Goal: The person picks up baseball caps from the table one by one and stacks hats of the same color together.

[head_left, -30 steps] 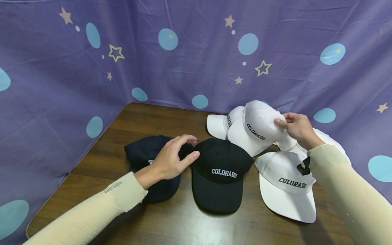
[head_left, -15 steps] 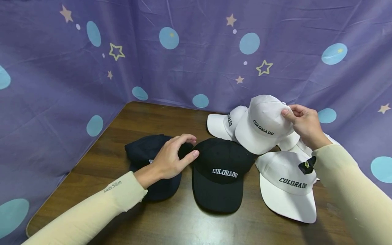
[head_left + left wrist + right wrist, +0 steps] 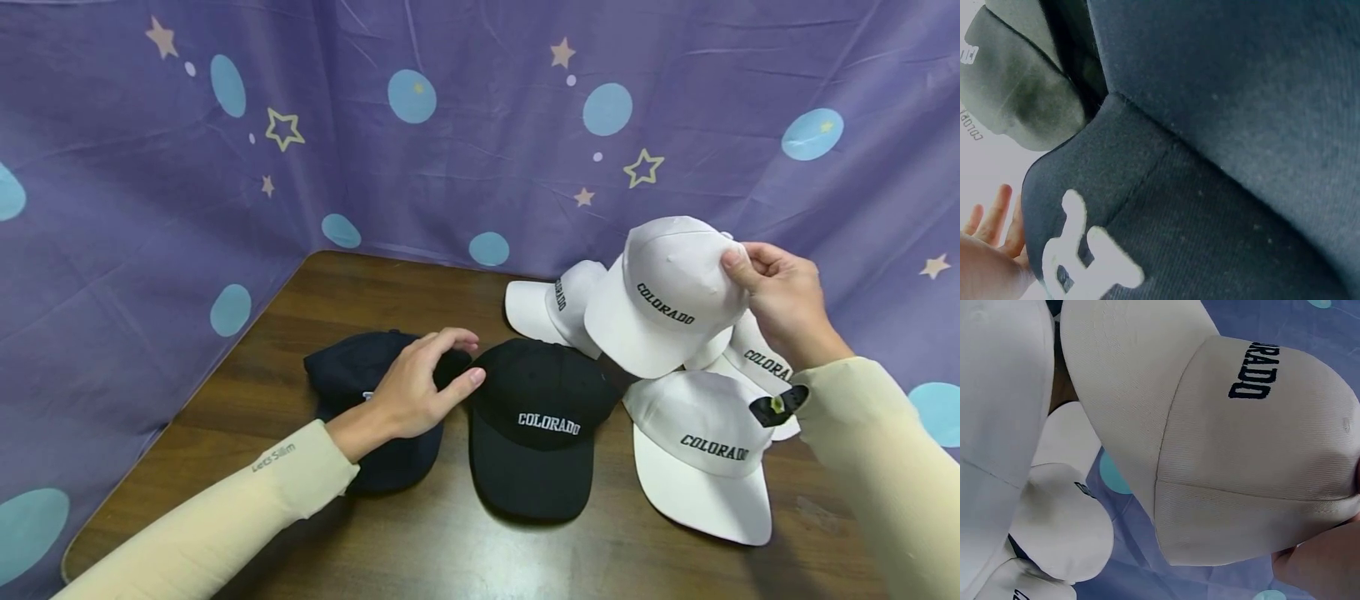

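In the head view, my right hand (image 3: 787, 304) pinches a white baseball cap (image 3: 675, 271) by the back of its crown, near the top button. The cap is tilted above other white caps, its COLORADO lettering facing me; the right wrist view shows its crown (image 3: 1254, 444) and brim close up. My left hand (image 3: 420, 387) hovers with relaxed fingers over a navy cap (image 3: 348, 358); whether it touches is unclear. Its fingertips are beside a black COLORADO cap (image 3: 534, 479). The navy cap (image 3: 1222, 225) fills most of the left wrist view.
A white cap (image 3: 697, 500) lies at front right, brim toward me. Behind it are more white caps, one brim-left (image 3: 534, 307) and another (image 3: 753, 354) partly hidden by the right hand. They lie on a brown wooden table (image 3: 405, 542). A purple patterned curtain (image 3: 480, 150) surrounds the back.
My right hand has lifted the white cap up and to the right, uncovering more of the caps behind. The left hand has stayed in place.
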### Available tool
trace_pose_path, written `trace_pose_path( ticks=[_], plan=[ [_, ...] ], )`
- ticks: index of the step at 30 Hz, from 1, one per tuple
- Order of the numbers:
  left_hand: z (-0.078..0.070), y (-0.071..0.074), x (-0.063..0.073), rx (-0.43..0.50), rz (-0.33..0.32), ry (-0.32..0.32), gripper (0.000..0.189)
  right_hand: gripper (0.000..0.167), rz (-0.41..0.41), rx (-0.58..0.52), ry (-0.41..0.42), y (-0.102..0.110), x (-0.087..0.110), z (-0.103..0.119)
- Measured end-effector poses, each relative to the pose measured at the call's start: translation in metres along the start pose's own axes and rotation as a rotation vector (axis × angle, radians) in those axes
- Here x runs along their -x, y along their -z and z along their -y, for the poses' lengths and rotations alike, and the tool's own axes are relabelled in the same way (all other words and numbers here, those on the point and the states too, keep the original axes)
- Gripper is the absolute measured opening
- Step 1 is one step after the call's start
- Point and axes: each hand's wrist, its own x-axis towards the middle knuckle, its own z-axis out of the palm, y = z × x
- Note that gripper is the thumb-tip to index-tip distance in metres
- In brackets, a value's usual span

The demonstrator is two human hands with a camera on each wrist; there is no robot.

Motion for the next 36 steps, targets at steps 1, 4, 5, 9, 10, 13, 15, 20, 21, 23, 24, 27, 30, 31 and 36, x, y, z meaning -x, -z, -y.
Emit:
trace_pose_path(
  ticks=[1,4,5,9,10,13,15,20,21,23,24,27,30,31,36],
  plan=[
    [0.000,0.000,0.000,-0.001,-0.001,0.000,0.046,0.004,0.004,-0.030,0.002,0.001,0.001,0.002],
    [0.000,0.001,0.001,-0.005,0.001,0.002,0.046,0.004,0.024,-0.117,-0.007,0.003,0.004,0.006],
    [0.000,0.002,0.001,-0.006,0.003,0.004,0.047,0.004,0.030,-0.132,-0.010,0.005,0.005,0.008],
    [0.001,0.002,0.002,-0.010,0.011,0.012,0.047,0.004,0.055,-0.154,-0.034,0.010,0.009,0.013],
    [0.001,0.002,0.002,-0.011,0.011,0.012,0.048,0.004,0.060,-0.150,-0.040,0.011,0.011,0.014],
    [0.001,0.003,0.002,-0.013,0.011,0.011,0.048,0.006,0.081,-0.147,-0.057,0.016,0.014,0.015],
    [0.001,0.003,0.002,-0.014,0.011,0.010,0.048,0.008,0.098,-0.150,-0.063,0.020,0.017,0.015],
    [0.000,0.004,0.003,-0.014,0.016,0.011,0.048,0.010,0.130,-0.149,-0.049,0.028,0.024,0.017],
    [0.000,0.004,0.003,-0.013,0.018,0.011,0.048,0.010,0.133,-0.148,-0.044,0.029,0.026,0.017],
    [0.000,0.004,0.003,-0.016,0.022,0.014,0.049,0.010,0.135,-0.139,-0.040,0.031,0.028,0.017],
    [0.000,0.004,0.003,-0.017,0.025,0.016,0.049,0.010,0.133,-0.128,-0.040,0.032,0.029,0.017],
    [-0.002,0.005,0.004,-0.020,0.034,0.016,0.050,0.012,0.145,-0.124,-0.045,0.038,0.033,0.017],
    [-0.002,0.004,0.004,-0.022,0.041,0.014,0.051,0.014,0.152,-0.137,-0.056,0.043,0.037,0.016],
    [-0.002,0.004,0.004,-0.021,0.042,0.013,0.051,0.015,0.156,-0.143,-0.059,0.045,0.038,0.016],
    [-0.002,0.004,0.004,-0.020,0.042,0.014,0.051,0.020,0.192,-0.183,-0.061,0.054,0.044,0.016]
  ],
)
